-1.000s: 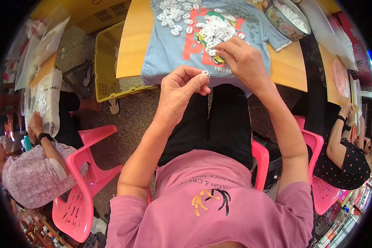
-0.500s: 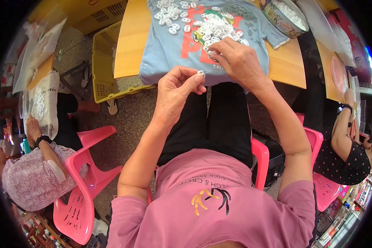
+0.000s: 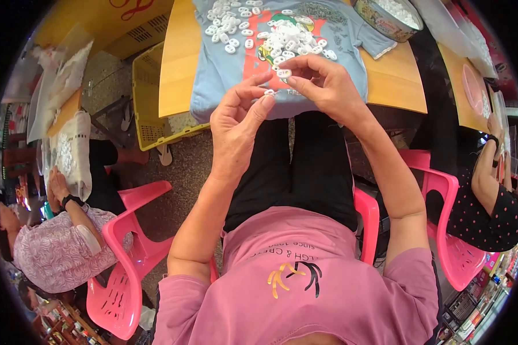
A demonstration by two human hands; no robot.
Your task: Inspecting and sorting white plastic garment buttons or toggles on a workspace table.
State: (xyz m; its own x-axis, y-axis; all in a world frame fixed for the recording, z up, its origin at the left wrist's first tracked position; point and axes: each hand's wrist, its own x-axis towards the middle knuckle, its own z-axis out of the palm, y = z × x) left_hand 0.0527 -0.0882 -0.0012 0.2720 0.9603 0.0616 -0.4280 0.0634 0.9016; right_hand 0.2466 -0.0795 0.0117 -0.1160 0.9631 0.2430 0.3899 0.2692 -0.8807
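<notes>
- Your left hand (image 3: 236, 118): holding a small white piece (image 3: 270, 92) at the thumb tip.
- Your right hand (image 3: 328, 86): thumb and fingers pinching a white oval piece (image 3: 284, 73), near the left fingertips.
- Blue shirt (image 3: 213, 86) over the desk (image 3: 175, 63), bearing a heap of white pieces (image 3: 293, 43).

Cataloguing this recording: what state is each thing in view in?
Left hand: pinching a small white piece
Right hand: pinching a white oval piece
Loose white pieces: heaped, some scattered
Blue T-shirt: draped over the table edge
Patterned tub: open, filled
Yellow crate: open-topped, partly hidden
</notes>
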